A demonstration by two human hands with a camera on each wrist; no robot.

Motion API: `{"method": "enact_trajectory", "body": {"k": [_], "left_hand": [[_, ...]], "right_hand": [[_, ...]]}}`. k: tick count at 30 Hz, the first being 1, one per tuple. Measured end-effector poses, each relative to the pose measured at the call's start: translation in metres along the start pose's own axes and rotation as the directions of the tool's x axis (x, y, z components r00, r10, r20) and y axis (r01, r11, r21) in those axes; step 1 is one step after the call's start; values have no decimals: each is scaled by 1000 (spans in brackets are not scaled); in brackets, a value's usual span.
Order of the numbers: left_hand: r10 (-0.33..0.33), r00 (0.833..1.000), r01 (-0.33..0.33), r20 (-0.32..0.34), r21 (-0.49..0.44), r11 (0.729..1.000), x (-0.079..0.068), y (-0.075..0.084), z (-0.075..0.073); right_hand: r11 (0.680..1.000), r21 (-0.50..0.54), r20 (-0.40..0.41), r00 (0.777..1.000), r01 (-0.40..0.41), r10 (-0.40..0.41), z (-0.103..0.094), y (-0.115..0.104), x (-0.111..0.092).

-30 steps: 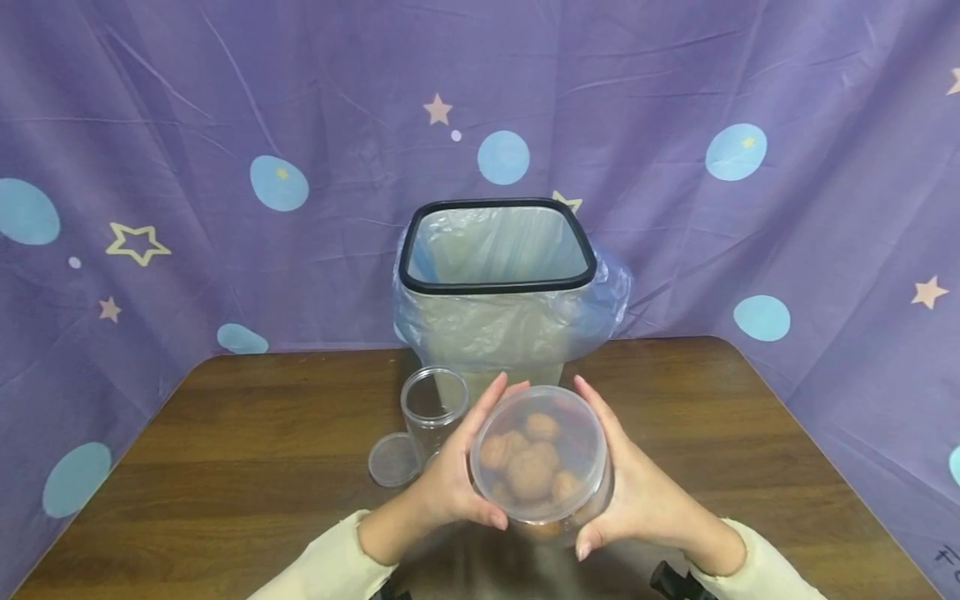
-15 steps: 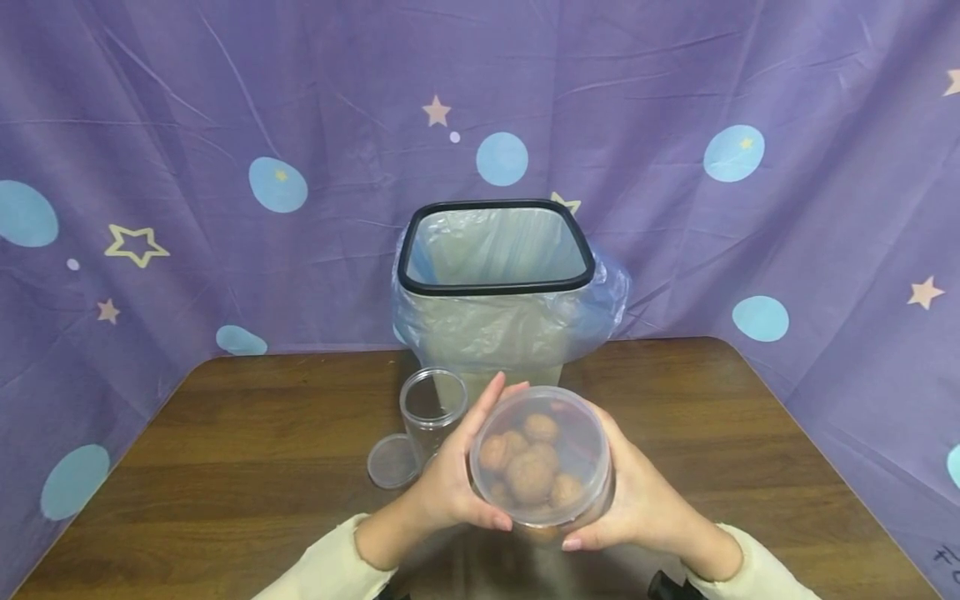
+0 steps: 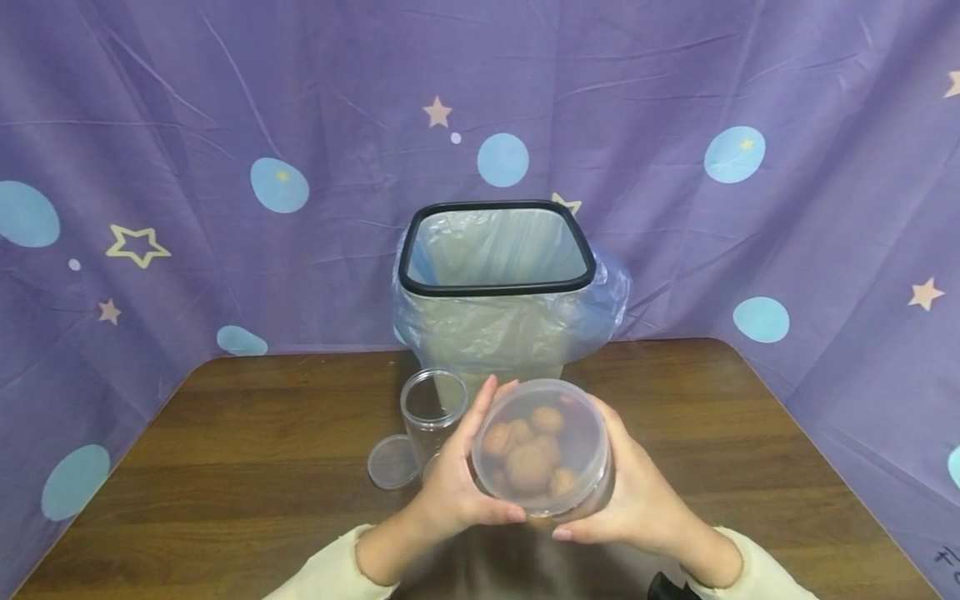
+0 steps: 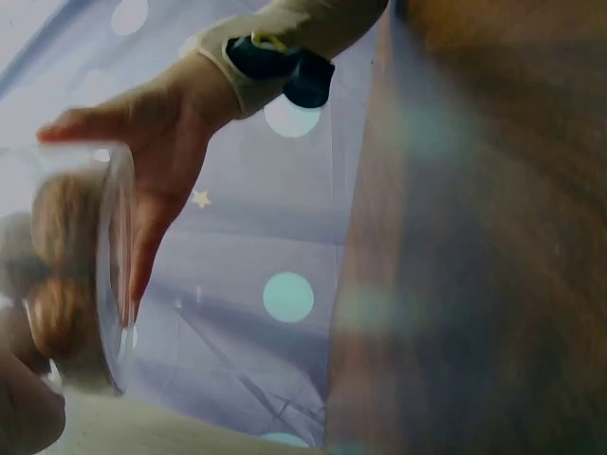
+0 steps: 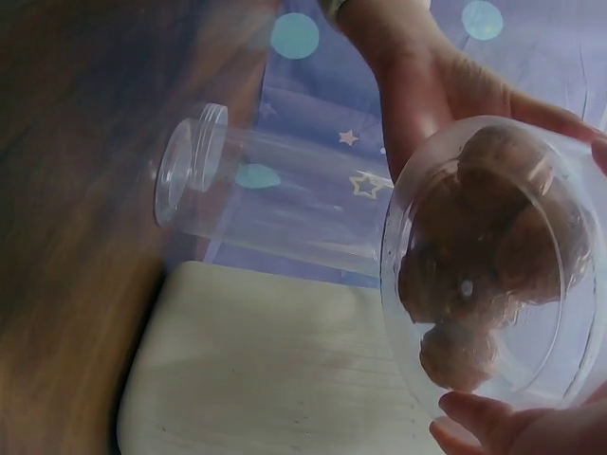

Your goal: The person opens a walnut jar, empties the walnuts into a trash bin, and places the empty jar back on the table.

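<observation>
Both hands hold a clear plastic jar (image 3: 534, 502) of walnuts (image 3: 527, 465) above the table. A frosted lid (image 3: 581, 425) covers its top. My left hand (image 3: 448, 492) curves around its left side, and my right hand (image 3: 643, 492) grips the right side. Both thumbs lie along the near side. In the right wrist view, the jar's round base (image 5: 531, 313) shows, with walnuts resting inside against it. Seen from the left wrist, the right hand (image 4: 171, 118) spans the jar near its lid.
Behind the hands stands a bin (image 3: 491, 333) with a black rim and a bluish plastic liner. A tall lidless clear jar (image 3: 435, 429) and a loose round lid (image 3: 393, 462) are on the wooden table (image 3: 270, 442), left of the bin's front. A purple curtain (image 3: 345, 100) hangs around the back.
The right hand's fingers have wrapped closer around the jar and its thumb has moved leftward. The left thumb has slid right along the near side. The jar has risen and tilted slightly.
</observation>
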State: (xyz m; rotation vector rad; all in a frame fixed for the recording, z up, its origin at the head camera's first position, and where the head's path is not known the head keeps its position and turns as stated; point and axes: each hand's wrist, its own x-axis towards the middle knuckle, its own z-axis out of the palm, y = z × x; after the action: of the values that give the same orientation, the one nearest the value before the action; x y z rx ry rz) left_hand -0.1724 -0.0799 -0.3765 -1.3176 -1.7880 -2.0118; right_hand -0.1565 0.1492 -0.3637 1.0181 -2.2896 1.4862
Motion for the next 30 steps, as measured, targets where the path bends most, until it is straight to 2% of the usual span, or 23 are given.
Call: {"method": "enact_trajectory", "body": {"k": [4,8,11,13,16,20,26,30], "left_hand": [[-61,995,60,-82,-17,998,-2,5,8],[-132,981,124,-143,-67,990,-2,11,14],[-139,977,128,-164,-76,989,-2,14,16],[-120,978,110,-168,-67,992,-2,15,16],[-48,986,42,-161,-42,998,-2,17,15],[43,989,-45,-145,-16,999,-3,23,11],[62,992,-61,-109,9,998,-16,34,2],[48,996,-45,-69,40,998,-29,37,-3]], "right_hand": [[999,-49,-25,1000,-15,14,1,-2,-1],[996,-92,-50,999,-14,10,1,-1,-2],[994,-103,-58,998,-19,13,1,-1,-3],[993,-113,-67,997,-35,28,0,-1,-3],[992,-118,-83,996,-51,41,-2,-1,-5],[996,-82,-100,995,-27,19,-8,1,-6],[998,-60,-160,987,-20,11,-20,5,-9],[997,-73,-194,981,-14,0,-28,7,-11]]}}
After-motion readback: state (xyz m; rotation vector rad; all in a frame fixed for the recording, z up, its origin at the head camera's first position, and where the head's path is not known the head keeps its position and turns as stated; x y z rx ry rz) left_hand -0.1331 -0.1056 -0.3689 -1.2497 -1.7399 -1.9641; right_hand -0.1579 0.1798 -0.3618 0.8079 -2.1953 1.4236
